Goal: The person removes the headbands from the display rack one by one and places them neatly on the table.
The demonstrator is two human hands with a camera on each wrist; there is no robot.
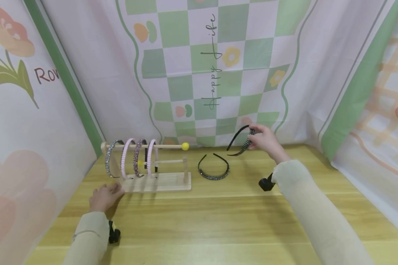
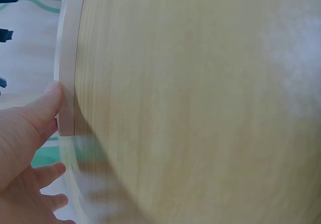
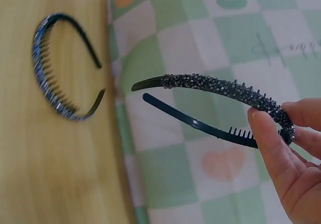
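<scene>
Nearest is a pale sleeve (image 1: 91, 235), at 7 o'clock from the left hand (image 1: 105, 197), with a little black gadget (image 1: 114, 234) beside it. The left hand's grip has its fingers spread apart, and the thumb touches the edge of the wooden stand (image 1: 172, 187) near its corner, at 8 o'clock from the stand's middle. The stand sits on the wooden worktop (image 1: 199, 228). Hanging on its top rod (image 1: 170, 147), going from 9 to 3 o'clock, are a silver band (image 1: 108, 162), a pink band (image 1: 123, 162), a sparkly purple-pink band (image 1: 136, 160) and a second pink band (image 1: 149, 162). A yellow ball (image 1: 185, 146) is on the rod's 3 o'clock end. At 3 o'clock from the stand lies a loose headband (image 1: 213, 177), with little teeth inside and both ends toward 12 o'clock. At 2 o'clock from that, the right hand (image 1: 266, 141) holds up a black sparkly headband (image 3: 215, 85), its grip clamped on the bend, thumb and fingers pinching. Farthest, at 12 o'clock, hangs a green and white checked cloth (image 1: 203, 90) saying "Happy Life".
</scene>
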